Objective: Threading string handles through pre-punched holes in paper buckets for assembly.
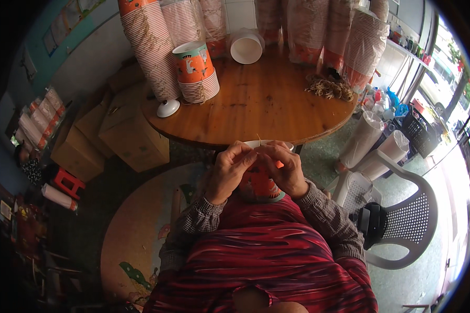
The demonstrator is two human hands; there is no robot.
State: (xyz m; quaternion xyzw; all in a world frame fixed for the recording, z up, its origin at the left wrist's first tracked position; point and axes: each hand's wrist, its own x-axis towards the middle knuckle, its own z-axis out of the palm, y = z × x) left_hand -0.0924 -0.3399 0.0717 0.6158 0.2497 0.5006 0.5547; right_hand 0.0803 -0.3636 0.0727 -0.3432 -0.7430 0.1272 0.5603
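My left hand (228, 169) and my right hand (283, 168) meet over an orange paper bucket (261, 183) held upright at my lap, just in front of the table edge. Both hands are closed, with thumbs and fingertips pinched together near the bucket's pale rim. A thin straw-coloured strand of twine (259, 139) pokes up between the fingertips. The fingers hide how it runs and most of the bucket's upper front.
On the round wooden table (256, 104) stand a short bucket stack (193, 68), a tall stack (150, 49) and several bagged stacks. A twine bundle (331, 89) and a white domed object (168, 108) lie near its edge. A plastic chair (418, 208) stands right, cardboard boxes (136, 128) left.
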